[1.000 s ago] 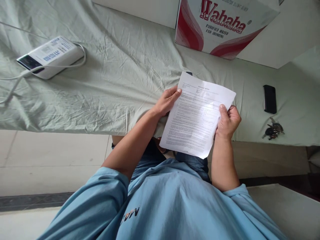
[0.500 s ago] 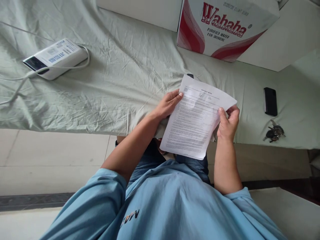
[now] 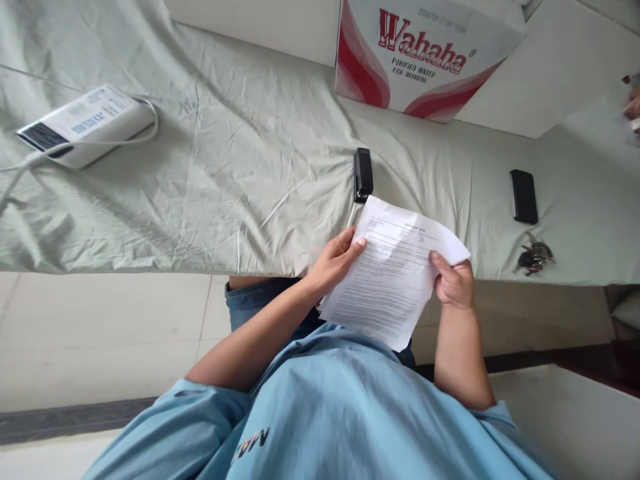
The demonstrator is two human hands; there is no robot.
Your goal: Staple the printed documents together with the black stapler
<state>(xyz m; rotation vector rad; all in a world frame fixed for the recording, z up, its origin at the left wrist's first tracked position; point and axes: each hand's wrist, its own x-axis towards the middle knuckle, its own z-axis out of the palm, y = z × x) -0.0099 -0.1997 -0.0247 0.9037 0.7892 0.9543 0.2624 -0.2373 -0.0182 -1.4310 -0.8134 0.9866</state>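
A printed paper sheet (image 3: pixel 393 273) is held up in front of my chest, over the near edge of a bed with a pale green sheet (image 3: pixel 240 193). My left hand (image 3: pixel 336 261) grips the paper's left edge, thumb on top. On the right edge my right hand (image 3: pixel 453 280) pinches it just below the top right corner. Just beyond the paper's top left corner a black stapler (image 3: pixel 363 175) lies on the sheet.
A white power bank (image 3: pixel 85 123) with a white cable lies at the far left. A red and white Wahaha box (image 3: pixel 425 53) stands at the back. A black phone (image 3: pixel 523 196) and a bunch of keys (image 3: pixel 534 255) lie to the right. Another person's hand (image 3: pixel 633 110) shows at the right edge.
Both hands have drawn the paper down and toward my body. The black stapler that it covered is now in full view. Another person's hand has appeared at the right edge.
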